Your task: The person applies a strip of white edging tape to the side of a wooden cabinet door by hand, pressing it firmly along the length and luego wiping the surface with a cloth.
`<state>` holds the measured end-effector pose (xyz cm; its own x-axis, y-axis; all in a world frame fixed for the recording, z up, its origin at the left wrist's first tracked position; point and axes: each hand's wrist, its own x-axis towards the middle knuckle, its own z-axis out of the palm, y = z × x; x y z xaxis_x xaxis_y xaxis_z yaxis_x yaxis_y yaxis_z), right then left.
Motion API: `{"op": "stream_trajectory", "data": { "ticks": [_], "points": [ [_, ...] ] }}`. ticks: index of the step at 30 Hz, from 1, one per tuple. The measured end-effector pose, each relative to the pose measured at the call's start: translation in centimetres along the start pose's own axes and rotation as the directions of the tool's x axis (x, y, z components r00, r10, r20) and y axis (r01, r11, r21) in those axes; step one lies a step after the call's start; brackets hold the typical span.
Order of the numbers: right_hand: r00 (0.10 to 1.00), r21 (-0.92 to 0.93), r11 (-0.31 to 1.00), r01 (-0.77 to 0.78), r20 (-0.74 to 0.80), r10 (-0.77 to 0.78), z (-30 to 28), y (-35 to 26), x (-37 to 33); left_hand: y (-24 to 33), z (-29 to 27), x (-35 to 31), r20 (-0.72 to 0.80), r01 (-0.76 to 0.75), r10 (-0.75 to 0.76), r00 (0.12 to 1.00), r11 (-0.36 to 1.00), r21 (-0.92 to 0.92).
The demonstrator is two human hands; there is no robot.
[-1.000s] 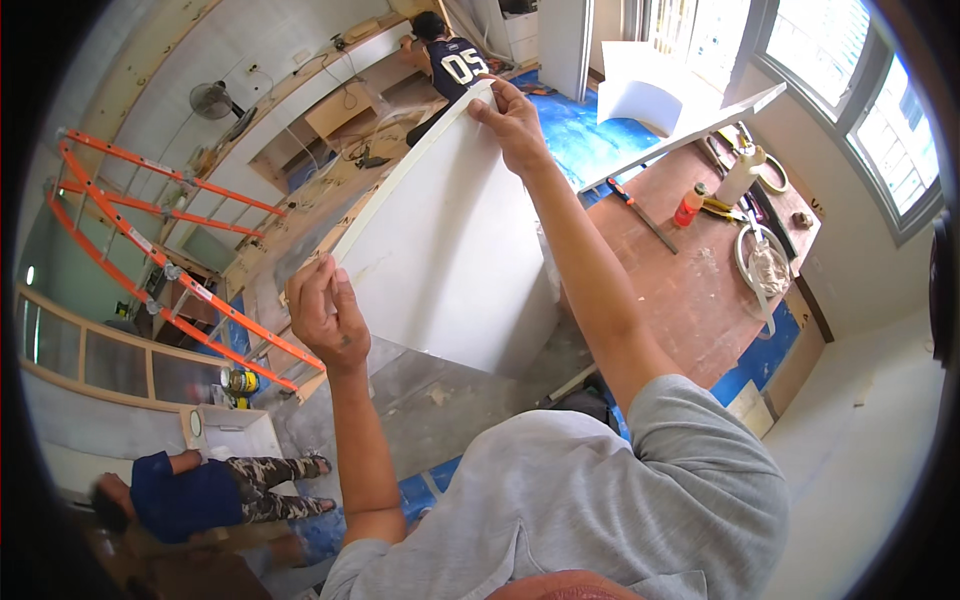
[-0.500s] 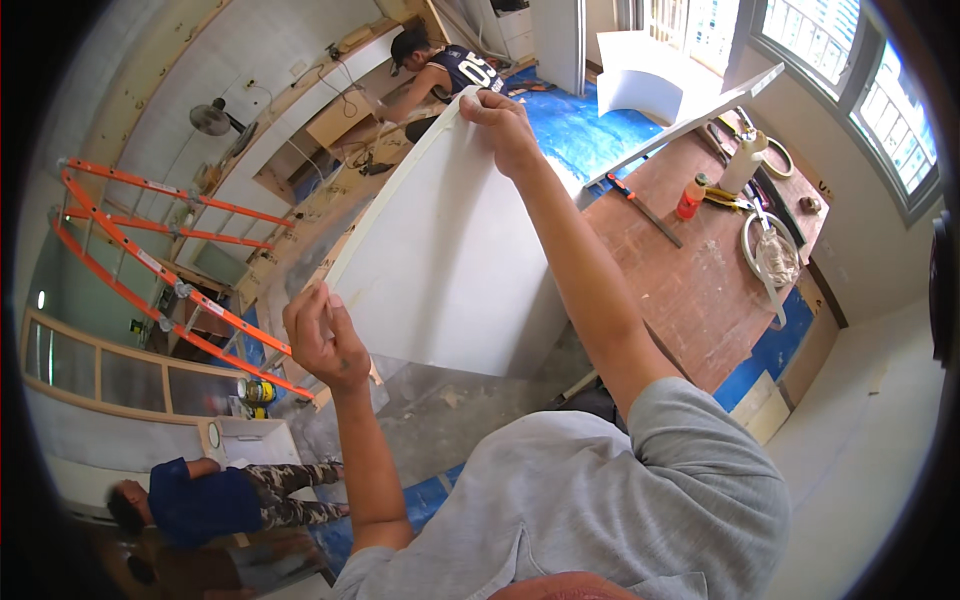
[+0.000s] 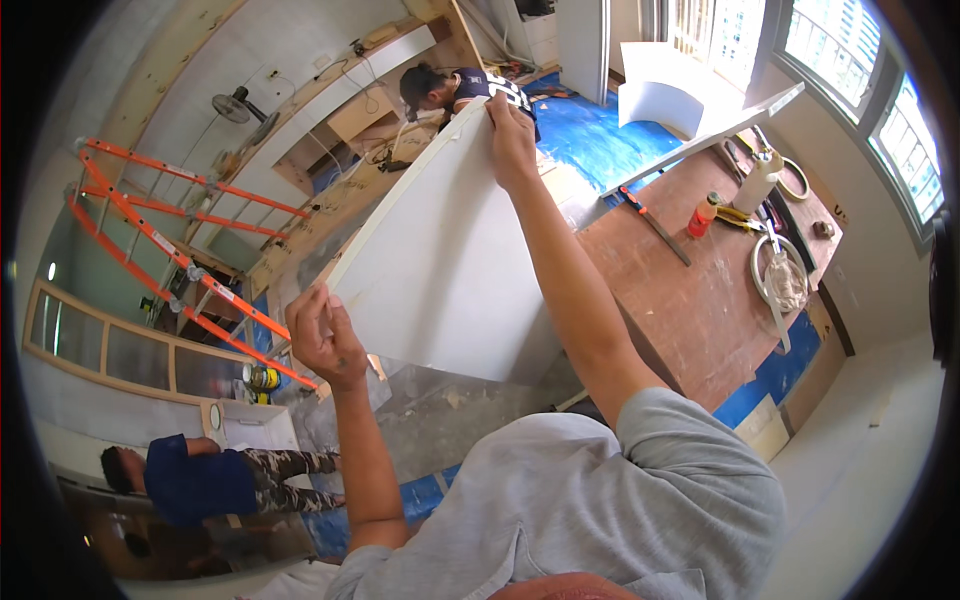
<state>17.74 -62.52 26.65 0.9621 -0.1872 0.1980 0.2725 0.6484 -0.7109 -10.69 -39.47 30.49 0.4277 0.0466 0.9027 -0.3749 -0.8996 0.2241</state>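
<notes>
A large white panel (image 3: 440,250) is held tilted in front of me, its long narrow edge running from lower left to upper right. My left hand (image 3: 328,335) pinches the lower left end of that edge between thumb and fingers. At the upper end, my right hand (image 3: 513,145) is closed on the panel's edge near the corner, with that arm stretched across the panel's right side. The fingers behind the panel are partly hidden, as is its underside.
To the right, a brown worktable (image 3: 670,300) bears a file (image 3: 655,225), a red bottle (image 3: 702,216) and tape rolls. An orange ladder (image 3: 190,265) stands left. One person (image 3: 450,90) bends beyond the panel; another (image 3: 215,480) stands at lower left. Blue sheeting (image 3: 590,130) covers some floor.
The surroundings have shifted slightly right and down in view. Both hands keep hold of the panel, the right one a little lower in the picture. The person beyond it has bent lower.
</notes>
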Motion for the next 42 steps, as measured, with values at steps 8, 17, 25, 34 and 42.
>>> {"op": "stream_trajectory", "data": {
  "ticks": [8, 17, 25, 34, 42],
  "points": [
    [0.972, 0.016, 0.997, 0.074, 0.221, -0.076, -1.2, -0.3, -1.6, 0.3, 0.2, 0.0, -0.014, -0.012, 0.013, 1.000, 1.000, 0.011],
    [0.973, -0.122, 0.985, 0.126, 0.210, -0.098, -0.8, 1.0, -0.2, 0.4, -0.1, -0.2, -0.021, 0.021, -0.021, 1.000, 1.000, -0.022],
    [0.963, -0.441, 0.891, 0.108, 0.270, 0.017, 0.4, -1.5, -1.7, 0.8, -0.9, 1.0, 0.046, 0.131, -0.127, 0.991, 0.989, -0.071],
    [0.991, -0.576, 0.812, 0.101, 0.128, -0.032, 2.3, -2.4, -1.6, 2.6, -4.0, 7.1, 0.451, 0.341, -0.338, 0.826, 0.937, 0.077],
    [0.992, -0.614, 0.779, 0.125, 0.101, -0.079, 3.4, -1.0, -1.3, 4.2, 1.7, 8.1, 0.325, 0.163, -0.268, 0.907, 0.934, 0.317]
  ]
}}
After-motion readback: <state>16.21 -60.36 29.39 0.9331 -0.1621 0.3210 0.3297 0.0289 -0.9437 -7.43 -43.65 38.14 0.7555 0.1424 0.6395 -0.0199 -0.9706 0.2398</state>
